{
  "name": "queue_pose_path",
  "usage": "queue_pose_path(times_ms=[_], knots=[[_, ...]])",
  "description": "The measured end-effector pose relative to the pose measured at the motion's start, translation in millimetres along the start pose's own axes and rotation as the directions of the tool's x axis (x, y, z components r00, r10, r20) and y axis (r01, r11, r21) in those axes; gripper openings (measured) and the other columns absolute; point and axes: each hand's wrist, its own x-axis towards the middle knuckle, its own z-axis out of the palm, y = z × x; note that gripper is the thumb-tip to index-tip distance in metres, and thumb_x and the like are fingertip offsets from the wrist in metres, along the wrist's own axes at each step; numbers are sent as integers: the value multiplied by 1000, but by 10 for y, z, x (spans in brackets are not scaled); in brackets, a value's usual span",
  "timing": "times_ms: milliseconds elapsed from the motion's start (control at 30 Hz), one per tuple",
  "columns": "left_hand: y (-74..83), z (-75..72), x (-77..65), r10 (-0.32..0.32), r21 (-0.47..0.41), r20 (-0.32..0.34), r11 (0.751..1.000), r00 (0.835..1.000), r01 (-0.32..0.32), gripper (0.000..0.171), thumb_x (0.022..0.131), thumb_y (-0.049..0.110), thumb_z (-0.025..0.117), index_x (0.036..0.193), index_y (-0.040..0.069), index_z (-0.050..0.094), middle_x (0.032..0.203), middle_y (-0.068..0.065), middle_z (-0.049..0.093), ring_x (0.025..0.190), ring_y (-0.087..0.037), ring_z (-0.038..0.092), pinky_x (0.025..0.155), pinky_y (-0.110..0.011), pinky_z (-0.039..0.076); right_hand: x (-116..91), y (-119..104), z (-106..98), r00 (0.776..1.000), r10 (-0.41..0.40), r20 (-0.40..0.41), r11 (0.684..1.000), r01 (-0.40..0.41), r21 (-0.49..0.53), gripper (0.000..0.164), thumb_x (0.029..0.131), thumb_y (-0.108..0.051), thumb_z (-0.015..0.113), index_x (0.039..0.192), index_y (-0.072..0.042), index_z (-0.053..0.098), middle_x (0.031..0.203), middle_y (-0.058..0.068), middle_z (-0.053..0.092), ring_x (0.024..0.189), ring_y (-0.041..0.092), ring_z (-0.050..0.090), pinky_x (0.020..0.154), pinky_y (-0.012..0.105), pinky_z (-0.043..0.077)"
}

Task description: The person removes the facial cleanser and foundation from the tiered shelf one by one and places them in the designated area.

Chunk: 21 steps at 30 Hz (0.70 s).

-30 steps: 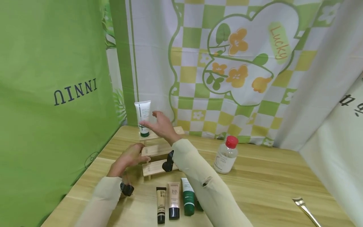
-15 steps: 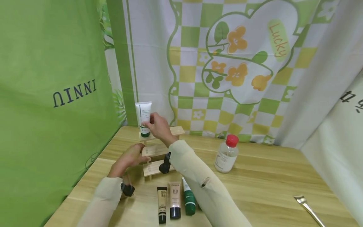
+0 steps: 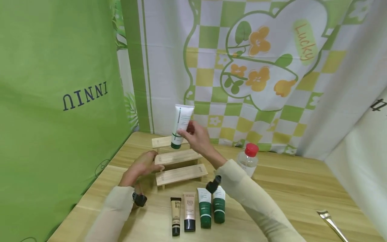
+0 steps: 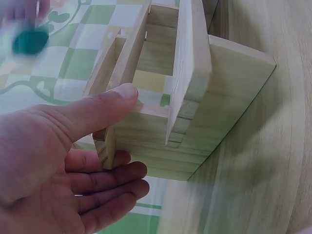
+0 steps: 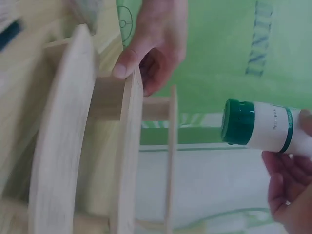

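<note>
My right hand (image 3: 200,137) pinches a white squeeze tube (image 3: 182,119) with a dark green cap, cap end down, in the air over the rack's upper steps. In the right wrist view the tube's green cap (image 5: 238,122) points towards the rack, apart from it. A three-step wooden display rack (image 3: 181,175) stands on the table. At its left end my left hand (image 3: 143,167) grips the middle step. The left wrist view has the thumb (image 4: 105,109) on one face of that board and the fingers (image 4: 109,183) around the other side.
In front of the rack lie a gold tube (image 3: 175,215), a pink BB cream tube (image 3: 189,210) and two green-and-white tubes (image 3: 205,208). A clear bottle (image 3: 248,163) with a red cap stands to the right. A metal tool (image 3: 331,223) lies near the right edge; curtains hang behind.
My right hand has closed on the white tube, lifted it off the top step and carried it right, towards me. The left hand keeps its place on the rack.
</note>
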Motion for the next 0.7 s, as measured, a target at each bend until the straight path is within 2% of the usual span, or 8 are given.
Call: queue_pose_path(times_ms=[133, 267, 367, 467, 533, 567, 633, 700], knots=[[28, 16, 15, -37, -12, 6, 999, 999, 37, 43, 82, 26, 80, 108, -3, 60, 89, -8, 63, 81, -22, 59, 75, -41, 50, -426, -105, -471, 999, -44, 18, 999, 44, -13, 29, 90, -14, 72, 111, 2, 60, 98, 13, 69, 84, 21, 65, 73, 31, 54], [39, 26, 10, -49, -5, 17, 999, 999, 49, 44, 83, 26, 79, 109, -3, 59, 88, -8, 62, 81, -23, 59, 75, -42, 50, -898, -182, -830, 998, -42, 44, 994, 46, -94, 30, 88, -12, 74, 113, 0, 61, 97, 9, 69, 81, 17, 63, 70, 30, 53], [48, 36, 5, -57, -5, 30, 998, 998, 57, 46, 84, 28, 78, 111, -3, 58, 88, -8, 62, 82, -23, 59, 76, -42, 50, -1239, -232, -1028, 999, 18, 45, 992, -12, -126, 29, 87, -10, 74, 112, 0, 61, 96, 7, 69, 81, 14, 63, 70, 29, 53], [55, 35, 12, -53, -7, 49, 999, 997, 53, 49, 85, 30, 77, 115, -4, 57, 91, -8, 63, 84, -24, 60, 77, -42, 51, -1541, -271, -1192, 991, 129, 28, 983, -125, -135, 27, 88, -9, 73, 111, 1, 61, 96, 8, 69, 81, 12, 63, 71, 28, 54], [57, 23, 14, -50, -14, 61, 999, 997, 51, 51, 86, 30, 76, 117, -4, 56, 92, -9, 63, 86, -24, 60, 78, -42, 51, -1708, -270, -1277, 975, 222, 18, 966, -217, -140, 27, 89, -10, 72, 110, 2, 61, 95, 8, 69, 80, 13, 64, 70, 27, 54], [53, 15, 16, -47, -15, 65, 999, 997, 49, 51, 86, 30, 76, 118, -4, 56, 93, -9, 63, 86, -24, 60, 78, -42, 51, -1780, -255, -1306, 960, 280, 18, 951, -275, -139, 28, 89, -11, 72, 111, 3, 61, 96, 9, 69, 81, 14, 65, 69, 27, 54], [48, -6, 16, -52, -18, 69, 998, 996, 53, 52, 86, 30, 76, 119, -5, 55, 94, -10, 63, 87, -26, 61, 78, -43, 51, -1902, -189, -1339, 920, 391, 35, 915, -384, -125, 31, 89, -14, 72, 112, 5, 61, 96, 11, 68, 83, 17, 65, 68, 28, 56], [36, -27, 12, -55, -8, 72, 998, 996, 55, 53, 86, 30, 76, 120, -6, 55, 97, -12, 64, 90, -27, 61, 79, -44, 52, -2005, -74, -1337, 869, 491, 63, 868, -483, -113, 34, 89, -17, 72, 113, 6, 60, 95, 12, 67, 84, 19, 66, 67, 30, 57]])
